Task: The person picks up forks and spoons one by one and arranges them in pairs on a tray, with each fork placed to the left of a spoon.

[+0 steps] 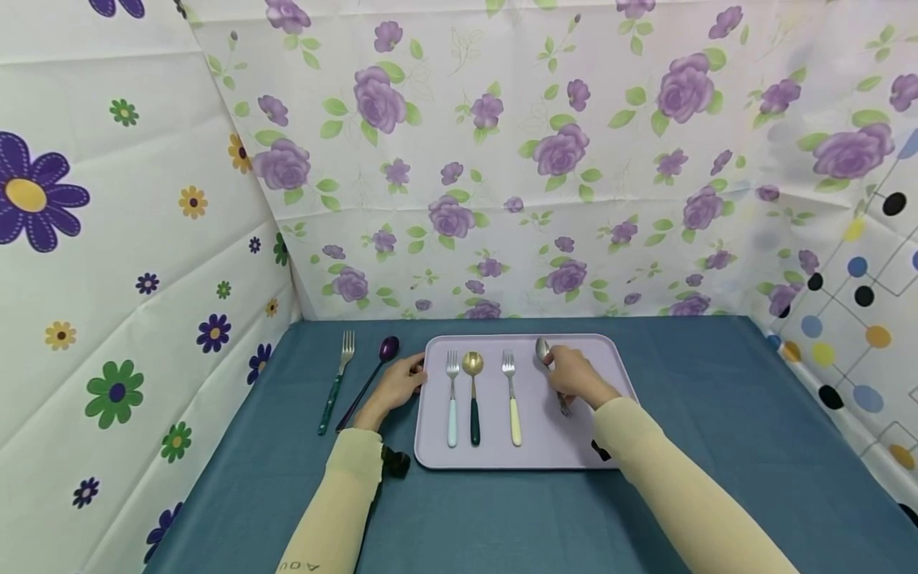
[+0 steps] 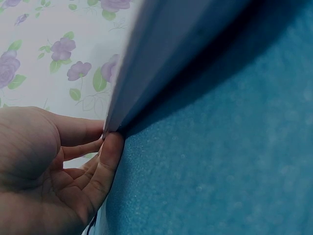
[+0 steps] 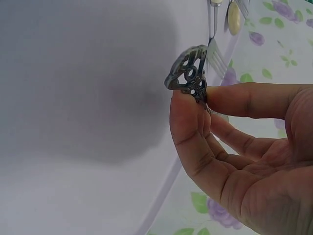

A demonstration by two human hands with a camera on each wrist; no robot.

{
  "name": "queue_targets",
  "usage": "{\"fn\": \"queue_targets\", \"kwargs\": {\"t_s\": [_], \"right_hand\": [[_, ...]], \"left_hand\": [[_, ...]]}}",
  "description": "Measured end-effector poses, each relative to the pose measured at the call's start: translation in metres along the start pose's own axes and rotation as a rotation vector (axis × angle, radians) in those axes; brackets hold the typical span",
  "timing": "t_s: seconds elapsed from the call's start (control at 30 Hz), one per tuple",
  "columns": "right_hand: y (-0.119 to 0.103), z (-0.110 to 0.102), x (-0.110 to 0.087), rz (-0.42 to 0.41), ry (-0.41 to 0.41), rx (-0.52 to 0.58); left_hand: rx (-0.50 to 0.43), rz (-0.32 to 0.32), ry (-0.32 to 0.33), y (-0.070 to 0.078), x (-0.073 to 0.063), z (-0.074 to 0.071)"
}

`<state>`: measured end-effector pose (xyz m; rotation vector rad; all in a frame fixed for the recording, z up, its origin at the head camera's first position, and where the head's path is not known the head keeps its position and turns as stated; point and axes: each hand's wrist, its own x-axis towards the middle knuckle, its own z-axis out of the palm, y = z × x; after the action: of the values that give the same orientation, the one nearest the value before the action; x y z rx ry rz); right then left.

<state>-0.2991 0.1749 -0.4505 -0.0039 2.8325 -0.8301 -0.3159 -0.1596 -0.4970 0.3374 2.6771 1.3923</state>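
My right hand (image 1: 579,376) pinches a silver spoon (image 3: 194,73) between thumb and fingers over the right part of a pale lilac tray (image 1: 495,457). The spoon's openwork, ornate handle end sticks out of the fingers in the right wrist view, and its bowl points to the back in the head view. At the tray's left edge, my left hand (image 1: 397,386) grips the rim, thumb and fingers meeting on it in the left wrist view. On the tray lie a light-blue-handled fork (image 1: 452,406), a gold spoon (image 1: 474,414) with a dark green handle and a cream-handled fork (image 1: 515,414).
Left of the tray, a green-handled fork (image 1: 333,391) and a dark purple spoon (image 1: 388,348) lie on the blue-grey tablecloth (image 1: 502,526). Flower-patterned sheets (image 1: 502,183) hang behind and at the left side; a dotted sheet (image 1: 861,319) hangs at the right.
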Motion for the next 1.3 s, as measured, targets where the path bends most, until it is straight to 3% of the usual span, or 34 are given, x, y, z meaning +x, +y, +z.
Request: {"fn": "queue_targets", "kwargs": {"t_s": [1.3], "right_hand": [[-0.012, 0.021, -0.001, -0.002, -0.021, -0.028]], "left_hand": [[0.005, -0.009, 0.006, -0.002, 0.002, 0.000]]}}
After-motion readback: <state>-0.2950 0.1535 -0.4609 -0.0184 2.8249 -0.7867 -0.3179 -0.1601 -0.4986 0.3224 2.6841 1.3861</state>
